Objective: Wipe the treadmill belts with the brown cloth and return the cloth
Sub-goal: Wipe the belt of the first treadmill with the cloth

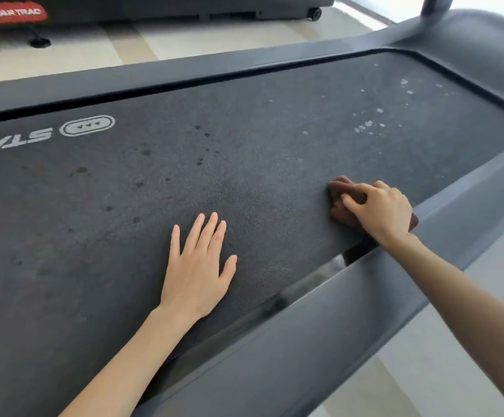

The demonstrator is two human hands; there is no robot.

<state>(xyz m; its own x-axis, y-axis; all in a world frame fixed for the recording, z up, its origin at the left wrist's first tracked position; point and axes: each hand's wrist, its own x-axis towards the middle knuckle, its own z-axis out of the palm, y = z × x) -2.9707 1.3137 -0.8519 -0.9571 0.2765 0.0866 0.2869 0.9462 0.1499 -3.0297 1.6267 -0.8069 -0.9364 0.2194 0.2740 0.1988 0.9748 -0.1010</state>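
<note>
A dark grey treadmill belt (214, 152) fills most of the view, with dark spots in the middle and white specks toward the right end. My right hand (380, 210) presses a bunched brown cloth (339, 203) onto the belt near its front edge, fingers curled over it. The cloth shows mostly to the left of the hand. My left hand (198, 269) lies flat on the belt, palm down, fingers slightly apart, holding nothing, about a hand's width left of the cloth.
A grey side rail (320, 341) runs along the belt's near edge, another rail (154, 73) along the far edge. The motor hood (470, 46) curves at the right end. A second treadmill with a red Star Trac label (10, 13) stands beyond on pale floor (124, 46).
</note>
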